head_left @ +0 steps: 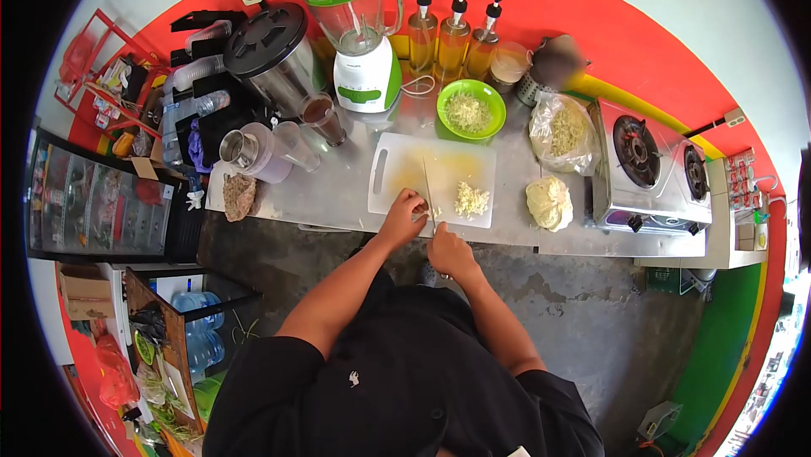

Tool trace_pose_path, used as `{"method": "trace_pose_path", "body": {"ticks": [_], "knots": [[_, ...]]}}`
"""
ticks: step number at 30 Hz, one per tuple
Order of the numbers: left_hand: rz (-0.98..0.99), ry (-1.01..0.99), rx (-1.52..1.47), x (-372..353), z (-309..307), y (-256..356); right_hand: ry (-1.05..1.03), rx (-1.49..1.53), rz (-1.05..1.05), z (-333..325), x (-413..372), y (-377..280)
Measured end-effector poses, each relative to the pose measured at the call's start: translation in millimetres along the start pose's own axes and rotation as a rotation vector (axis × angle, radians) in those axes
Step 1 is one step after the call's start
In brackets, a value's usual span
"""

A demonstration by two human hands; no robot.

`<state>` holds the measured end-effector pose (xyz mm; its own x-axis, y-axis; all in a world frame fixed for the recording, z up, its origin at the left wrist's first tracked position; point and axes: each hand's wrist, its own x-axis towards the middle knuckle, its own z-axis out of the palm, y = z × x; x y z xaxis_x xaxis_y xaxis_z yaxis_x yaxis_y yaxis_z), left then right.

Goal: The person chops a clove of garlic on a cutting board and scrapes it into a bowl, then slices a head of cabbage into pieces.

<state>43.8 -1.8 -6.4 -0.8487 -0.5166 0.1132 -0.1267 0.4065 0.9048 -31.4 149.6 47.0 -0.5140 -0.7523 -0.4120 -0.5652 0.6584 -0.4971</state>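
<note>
small lettering on the blender base appears to read "philips".

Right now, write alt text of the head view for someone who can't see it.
A person's right hand grips a kitchen knife beside chopped pale pieces on a white cutting board; the left hand is by the blade. A blender stands behind, a two-burner stove right.

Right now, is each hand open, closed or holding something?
Left hand: fingers curled; any held item cannot be told.
Right hand: closed on a long metal knife.
</note>
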Motion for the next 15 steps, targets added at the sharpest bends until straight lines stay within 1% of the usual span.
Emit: {"method": "trace_pose_path", "body": {"ticks": [4,8,10,11,13,14,15], "knots": [[0.019,0.041,-0.006,-5,1,0,-0.041,0.007,0.013,7,6,0],[0.045,0.033,-0.038,-6,1,-3,-0.034,0.029,0.012,0,9,9],[0.063,0.027,0.037,-9,0,0,-0.118,0.025,0.016,-5,7,9],[0.068,0.029,0.034,-9,1,3,-0.114,0.021,0.016,0,8,10],[0.115,0.040,0.163,-11,3,8,-0.101,0.017,-0.001,9,10,8],[0.117,0.038,0.158,-11,3,9,-0.099,0.015,0.003,11,13,10],[0.144,0.067,0.249,-13,0,11,-0.107,0.008,0.011,6,13,6]]}}
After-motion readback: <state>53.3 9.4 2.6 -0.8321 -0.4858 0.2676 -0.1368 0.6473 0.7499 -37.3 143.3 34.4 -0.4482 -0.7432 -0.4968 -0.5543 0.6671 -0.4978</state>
